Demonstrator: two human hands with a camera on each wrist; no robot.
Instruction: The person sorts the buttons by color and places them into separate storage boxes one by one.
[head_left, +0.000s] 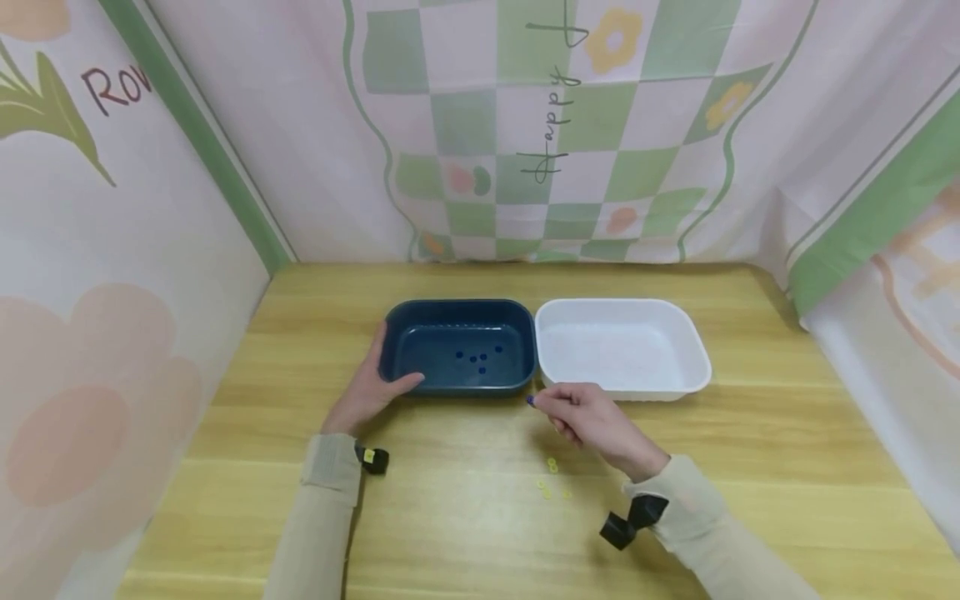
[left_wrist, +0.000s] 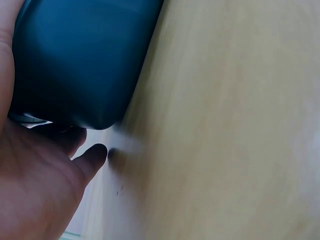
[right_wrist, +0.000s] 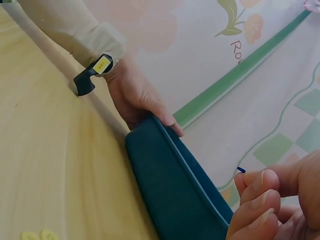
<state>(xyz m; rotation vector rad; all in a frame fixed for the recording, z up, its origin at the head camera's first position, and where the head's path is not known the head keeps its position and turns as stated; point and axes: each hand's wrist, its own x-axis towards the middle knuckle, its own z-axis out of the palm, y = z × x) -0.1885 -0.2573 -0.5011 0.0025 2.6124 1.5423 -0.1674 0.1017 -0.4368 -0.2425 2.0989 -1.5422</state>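
Now my right fingers point(right_wrist: 260, 200) are pinching one edge of a blue disc point(right_wrist: 241, 170), likely light, stiff and slippery. My left fingers point(right_wrist: 156, 107) are gripping the blue tray point(right_wrist: 155, 165) by its end.

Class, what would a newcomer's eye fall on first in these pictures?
Probably the dark blue tray, with the left hand touching its left end and the white tray beside it. Next, the small blue piece pinched by the right hand, near the trays' facing ends.
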